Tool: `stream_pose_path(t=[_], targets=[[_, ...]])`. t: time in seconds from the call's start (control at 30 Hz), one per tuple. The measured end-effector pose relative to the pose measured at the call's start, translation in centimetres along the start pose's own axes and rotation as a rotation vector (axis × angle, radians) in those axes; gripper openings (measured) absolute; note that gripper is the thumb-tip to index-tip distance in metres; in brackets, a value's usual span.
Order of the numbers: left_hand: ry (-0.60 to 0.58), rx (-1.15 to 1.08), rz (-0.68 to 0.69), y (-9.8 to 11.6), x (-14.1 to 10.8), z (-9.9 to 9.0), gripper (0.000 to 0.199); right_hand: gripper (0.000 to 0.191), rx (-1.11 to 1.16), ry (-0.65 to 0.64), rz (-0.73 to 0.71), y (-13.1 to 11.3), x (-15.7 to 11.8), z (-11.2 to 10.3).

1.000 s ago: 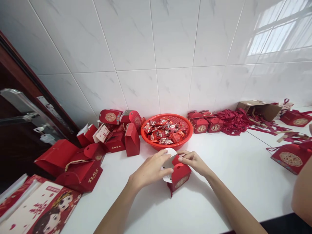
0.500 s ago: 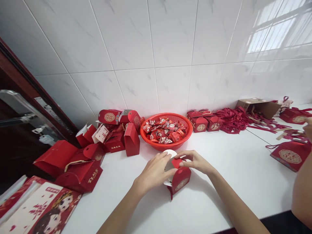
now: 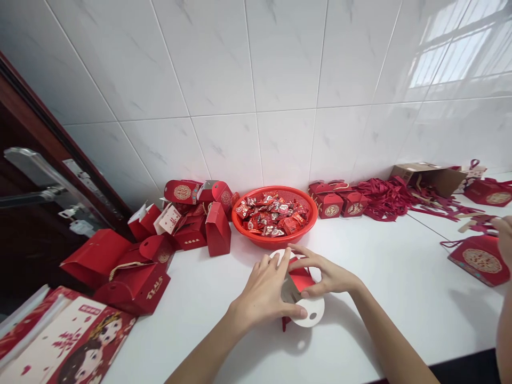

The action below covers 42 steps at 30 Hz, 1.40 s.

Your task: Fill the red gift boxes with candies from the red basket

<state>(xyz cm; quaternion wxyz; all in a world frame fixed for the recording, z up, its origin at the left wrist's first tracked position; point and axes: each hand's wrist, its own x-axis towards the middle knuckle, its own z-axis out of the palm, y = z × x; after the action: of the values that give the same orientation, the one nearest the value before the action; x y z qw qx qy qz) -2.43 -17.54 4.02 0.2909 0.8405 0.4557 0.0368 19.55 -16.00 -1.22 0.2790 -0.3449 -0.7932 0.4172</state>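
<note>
Steadying the small box (image 3: 301, 278) seems to take both my hands: it sits on the counter (image 3: 372, 272) just in front of the basin (image 3: 276, 243). My left hand (image 3: 267, 292) is spread open across the box's mouth, fingers by the far flap and thumb on the near white flap (image 3: 314, 316), probably so both lean outward. My right hand (image 3: 326, 276) is curved around the red flap (image 3: 302, 265), thumb and forefinger apart; I cannot tell how firmly it presses. The basin stands against the wall, I judge, so its sweets (image 3: 272, 214) lie within reach.

White counter shows on both sides of my forearms, giving my elbows room. Ahead, the basin limits me; leftward, more boxes (image 3: 191, 234) crowd the wall; the near edge shows at lower right. A co-worker's hand (image 3: 505, 240) is well apart, beside a bag (image 3: 476, 260).
</note>
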Motion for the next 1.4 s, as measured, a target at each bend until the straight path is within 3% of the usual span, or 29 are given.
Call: stream_pose_path(t=[0.17,0.4,0.53,0.63,0.77,0.93,1.07,1.17,1.27,1.4], targets=[[0.038,-0.012,0.026,-0.2,0.2,0.2,0.116,0.051,-0.034,-0.018,-0.004,-0.4,0.5,1.0],[0.061,-0.001,-0.004,-0.7,0.6,0.5,0.114,0.043,0.059,0.190,-0.061,0.1,-0.1,0.0],[0.122,0.027,-0.020,-0.9,1.2,0.2,0.104,0.034,0.110,0.334,0.059,1.4,-0.4,-1.2],[0.176,0.053,-0.039,-1.1,1.7,0.1,0.094,0.034,0.103,0.345,0.175,2.5,-0.2,-1.4],[0.222,0.067,-0.011,-1.4,1.9,-0.1,0.076,0.035,0.082,0.378,0.171,3.2,0.1,-1.0],[0.404,-0.023,-0.012,-2.0,2.3,-2.3,0.041,0.036,0.048,0.548,0.073,3.1,0.3,-0.9],[0.569,0.034,-0.062,-2.9,4.6,-5.0,0.028,0.037,0.090,0.667,0.040,3.1,0.5,-0.9],[0.454,0.090,-0.117,-3.9,7.6,-6.1,0.025,0.040,0.159,0.728,0.035,3.2,0.7,-0.8],[0.305,0.103,-0.129,-5.1,10.6,-6.0,0.020,0.042,0.212,0.774,0.016,3.2,1.0,-0.8],[0.346,-0.114,-0.029,-7.0,12.7,-5.3,0.012,0.041,0.254,0.845,0.001,2.5,1.5,-0.8]])
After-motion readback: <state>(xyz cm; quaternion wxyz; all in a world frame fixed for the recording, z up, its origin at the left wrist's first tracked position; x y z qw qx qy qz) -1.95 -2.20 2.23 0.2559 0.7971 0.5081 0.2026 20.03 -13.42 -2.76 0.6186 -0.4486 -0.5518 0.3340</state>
